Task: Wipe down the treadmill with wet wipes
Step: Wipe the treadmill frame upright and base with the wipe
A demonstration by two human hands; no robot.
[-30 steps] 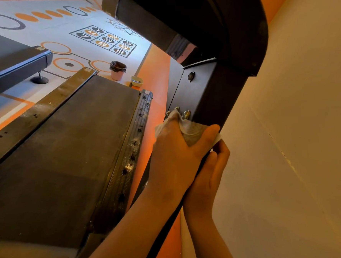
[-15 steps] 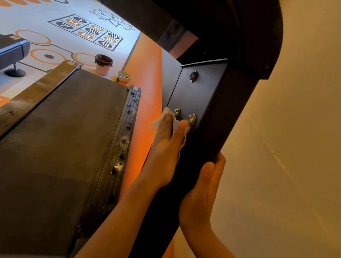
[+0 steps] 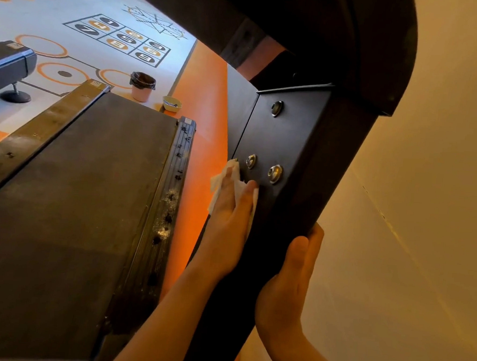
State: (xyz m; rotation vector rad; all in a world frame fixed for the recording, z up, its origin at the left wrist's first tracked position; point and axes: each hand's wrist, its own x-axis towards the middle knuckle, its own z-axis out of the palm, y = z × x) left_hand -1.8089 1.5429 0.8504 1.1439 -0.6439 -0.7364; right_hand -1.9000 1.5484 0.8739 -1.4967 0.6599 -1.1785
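Observation:
The treadmill's black upright post point(image 3: 292, 144) rises at centre right, with three metal bolts on its inner face. My left hand point(image 3: 229, 216) presses a white wet wipe point(image 3: 225, 179) flat against that face, just below and left of the two lower bolts. My right hand point(image 3: 287, 283) wraps round the post's outer edge lower down, thumb on the near face and fingers hidden behind. The dark belt point(image 3: 70, 212) lies to the left, with a dusty, spotted side rail point(image 3: 161, 220) beside it.
A small bin with a black liner point(image 3: 142, 86) and a yellow dish point(image 3: 172, 103) stand on the patterned floor beyond the deck. Another machine's end point(image 3: 7, 65) sits at far left. A cream wall point(image 3: 411, 218) is close on the right.
My left hand has moved off the post's outer corner onto its inner face and now lies flat on the wipe. My right hand has slid slightly lower on the post's edge.

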